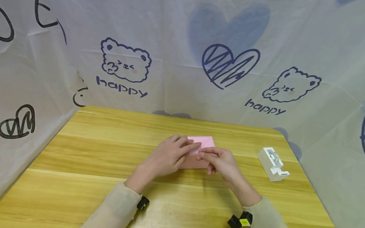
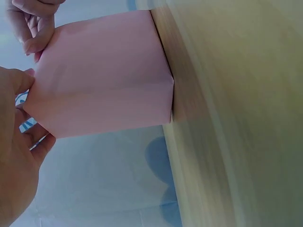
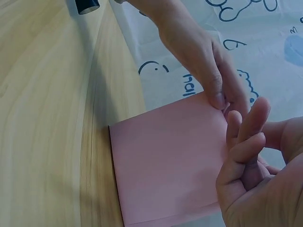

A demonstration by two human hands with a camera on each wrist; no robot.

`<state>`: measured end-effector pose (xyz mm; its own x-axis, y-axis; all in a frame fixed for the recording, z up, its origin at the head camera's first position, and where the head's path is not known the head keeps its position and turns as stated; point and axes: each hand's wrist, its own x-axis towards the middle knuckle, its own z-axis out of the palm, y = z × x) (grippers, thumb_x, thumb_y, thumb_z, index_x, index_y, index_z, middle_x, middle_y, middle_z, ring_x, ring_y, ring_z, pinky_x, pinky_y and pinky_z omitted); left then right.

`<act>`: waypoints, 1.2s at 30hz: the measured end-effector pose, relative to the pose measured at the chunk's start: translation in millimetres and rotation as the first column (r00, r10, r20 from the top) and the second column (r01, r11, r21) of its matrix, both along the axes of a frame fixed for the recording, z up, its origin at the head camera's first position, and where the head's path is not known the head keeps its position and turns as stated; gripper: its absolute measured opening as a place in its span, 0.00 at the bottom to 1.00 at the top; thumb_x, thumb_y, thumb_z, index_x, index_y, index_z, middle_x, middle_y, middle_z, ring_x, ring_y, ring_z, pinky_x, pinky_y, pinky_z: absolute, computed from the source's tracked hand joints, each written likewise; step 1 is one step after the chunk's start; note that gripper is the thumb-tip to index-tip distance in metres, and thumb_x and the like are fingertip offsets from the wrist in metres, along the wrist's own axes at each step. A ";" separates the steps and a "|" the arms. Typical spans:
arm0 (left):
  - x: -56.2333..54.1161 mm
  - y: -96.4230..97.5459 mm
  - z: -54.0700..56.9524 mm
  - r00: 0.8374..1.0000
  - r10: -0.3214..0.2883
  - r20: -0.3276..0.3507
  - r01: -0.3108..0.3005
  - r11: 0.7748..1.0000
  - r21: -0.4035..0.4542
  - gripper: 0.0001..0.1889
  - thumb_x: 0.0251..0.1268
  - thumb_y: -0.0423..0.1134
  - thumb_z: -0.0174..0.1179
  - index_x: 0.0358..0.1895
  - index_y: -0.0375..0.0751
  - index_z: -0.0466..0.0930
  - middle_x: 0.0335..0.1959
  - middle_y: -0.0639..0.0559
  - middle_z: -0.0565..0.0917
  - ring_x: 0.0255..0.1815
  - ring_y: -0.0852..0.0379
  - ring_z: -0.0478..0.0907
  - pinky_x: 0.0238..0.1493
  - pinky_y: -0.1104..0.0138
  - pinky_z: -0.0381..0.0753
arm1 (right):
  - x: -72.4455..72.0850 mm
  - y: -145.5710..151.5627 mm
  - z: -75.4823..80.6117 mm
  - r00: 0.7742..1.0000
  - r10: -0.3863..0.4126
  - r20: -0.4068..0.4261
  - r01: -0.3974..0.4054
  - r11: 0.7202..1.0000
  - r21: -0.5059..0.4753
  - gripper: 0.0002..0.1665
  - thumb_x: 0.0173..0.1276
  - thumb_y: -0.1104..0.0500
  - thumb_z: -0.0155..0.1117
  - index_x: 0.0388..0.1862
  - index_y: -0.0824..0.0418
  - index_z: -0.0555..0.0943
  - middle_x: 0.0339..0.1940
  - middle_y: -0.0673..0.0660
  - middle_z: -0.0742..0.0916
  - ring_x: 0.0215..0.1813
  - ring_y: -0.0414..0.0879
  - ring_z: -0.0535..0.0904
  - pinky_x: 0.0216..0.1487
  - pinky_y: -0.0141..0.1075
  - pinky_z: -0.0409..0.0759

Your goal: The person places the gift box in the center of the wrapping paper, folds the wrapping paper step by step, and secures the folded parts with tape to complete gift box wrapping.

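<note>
A box in pink paper (image 1: 196, 163) stands on the wooden table, with folded creases crossing its top. My left hand (image 1: 170, 155) reaches over it from the left; its extended fingers rest on the top, and the thumb is at the near side. On the right, my right hand (image 1: 223, 163) has thumb and index fingertips together at the middle of the top, pinching something too small to make out. The left wrist view shows the pink side (image 2: 104, 71) with both hands along its upper edge. In the right wrist view, the right fingers (image 3: 244, 156) are curled, hiding the thumb.
A white tape dispenser (image 1: 272, 164) with a roll in it stands on the table (image 1: 94, 148) to the right. Behind the far edge hangs a pale cloth (image 1: 176, 88) with bear and heart drawings. Black devices (image 1: 240, 220) sit at the wrists.
</note>
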<state>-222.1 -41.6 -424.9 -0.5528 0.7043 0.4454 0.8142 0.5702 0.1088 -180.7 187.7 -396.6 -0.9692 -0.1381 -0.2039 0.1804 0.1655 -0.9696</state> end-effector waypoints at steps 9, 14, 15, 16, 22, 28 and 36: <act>3.2 3.2 2.0 0.999 0.033 0.038 -0.032 0.999 -0.033 0.21 0.83 0.42 0.48 0.72 0.59 0.77 0.65 0.51 0.79 0.63 0.49 0.74 0.66 0.55 0.77 | -0.1 1.6 -0.1 1.000 -0.001 0.019 0.001 1.000 -0.004 0.17 0.75 0.60 0.68 0.55 0.71 0.84 0.38 0.55 0.92 0.17 0.37 0.73 0.21 0.27 0.75; 3.8 4.6 1.8 0.998 0.043 0.036 -0.042 0.998 -0.036 0.21 0.83 0.43 0.47 0.71 0.59 0.78 0.66 0.52 0.79 0.61 0.50 0.74 0.64 0.55 0.78 | 4.4 3.0 -5.9 1.000 -0.031 0.002 0.031 0.999 0.020 0.15 0.76 0.59 0.67 0.55 0.67 0.86 0.40 0.55 0.92 0.17 0.38 0.73 0.21 0.28 0.75; 3.9 4.7 1.9 0.999 0.044 0.032 -0.043 0.998 -0.036 0.21 0.83 0.43 0.47 0.71 0.58 0.78 0.66 0.51 0.79 0.60 0.50 0.74 0.63 0.56 0.79 | 5.8 2.8 -7.9 0.999 -0.041 -0.006 0.041 0.999 0.019 0.15 0.76 0.59 0.67 0.55 0.67 0.86 0.41 0.55 0.92 0.17 0.38 0.73 0.21 0.28 0.75; 3.9 4.8 2.0 0.999 0.046 0.028 -0.045 0.998 -0.033 0.20 0.83 0.43 0.47 0.71 0.58 0.78 0.65 0.52 0.79 0.60 0.50 0.74 0.62 0.56 0.79 | 7.2 2.4 -10.1 0.999 -0.051 -0.014 0.052 0.999 0.015 0.14 0.76 0.59 0.67 0.55 0.66 0.86 0.41 0.55 0.92 0.17 0.38 0.73 0.21 0.28 0.74; 2.6 5.6 1.4 0.999 0.036 -0.004 -0.036 0.999 -0.007 0.20 0.83 0.42 0.48 0.69 0.57 0.79 0.63 0.50 0.79 0.55 0.50 0.75 0.57 0.57 0.80 | 13.2 -5.8 -22.1 0.990 -0.117 -0.076 0.114 0.992 -0.050 0.12 0.74 0.62 0.68 0.53 0.65 0.85 0.40 0.55 0.93 0.16 0.37 0.70 0.20 0.27 0.71; 2.2 5.4 0.6 0.999 0.033 0.003 -0.033 0.999 0.000 0.20 0.82 0.41 0.49 0.70 0.57 0.79 0.63 0.49 0.80 0.55 0.50 0.75 0.57 0.57 0.81 | 15.9 -11.7 -29.3 0.973 -0.189 -0.134 0.186 0.982 -0.034 0.13 0.72 0.62 0.71 0.43 0.65 0.75 0.40 0.59 0.93 0.13 0.38 0.68 0.17 0.28 0.70; 1.2 2.2 0.8 0.998 0.025 0.054 -0.025 1.000 0.002 0.20 0.82 0.41 0.50 0.71 0.59 0.78 0.67 0.51 0.79 0.64 0.48 0.75 0.66 0.54 0.78 | 16.7 -0.5 -39.7 0.966 -0.211 -0.146 0.223 0.972 0.070 0.20 0.68 0.62 0.75 0.34 0.62 0.69 0.31 0.58 0.91 0.14 0.41 0.73 0.18 0.29 0.73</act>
